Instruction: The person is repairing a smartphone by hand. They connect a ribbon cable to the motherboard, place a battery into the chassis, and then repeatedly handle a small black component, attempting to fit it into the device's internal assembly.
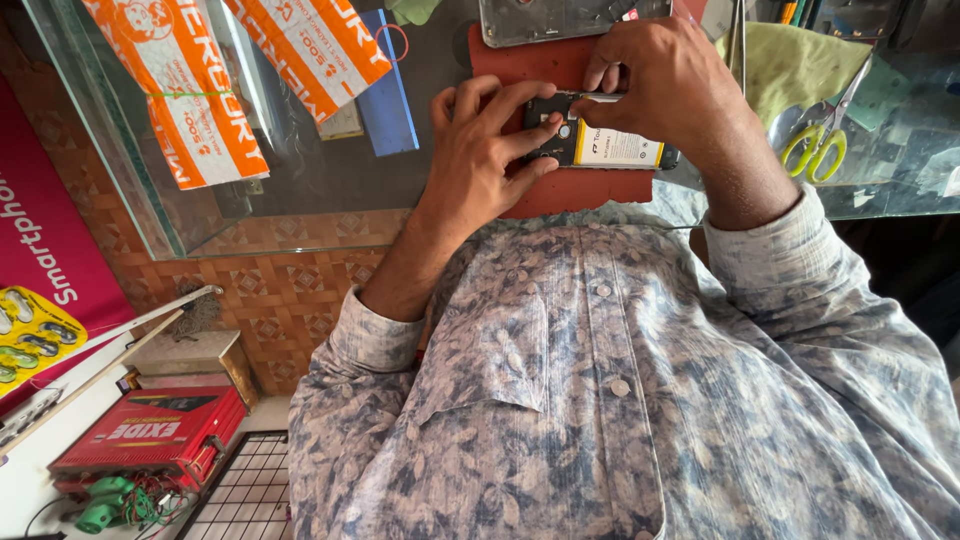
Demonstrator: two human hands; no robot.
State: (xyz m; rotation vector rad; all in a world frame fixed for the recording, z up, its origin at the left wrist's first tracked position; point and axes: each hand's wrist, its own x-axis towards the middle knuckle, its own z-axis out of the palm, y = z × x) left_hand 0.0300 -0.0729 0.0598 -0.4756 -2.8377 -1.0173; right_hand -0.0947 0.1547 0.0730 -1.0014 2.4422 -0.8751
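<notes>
Glass countertop (300, 170) runs in front of you, its near edge just beyond your chest, with a red mat (580, 190) laid on it. Your left hand (480, 150) grips the opened phone (600, 145) from its left end, fingers curled over the back, and your right hand (670, 85) pinches its top edge from above. The phone lies on the mat, its battery showing. Room is tight: a metal tray (560, 20) sits just past the phone, green-handled scissors (820, 145) lie near on the right, and orange packets (250, 70) and a blue card (385, 85) crowd the left.
</notes>
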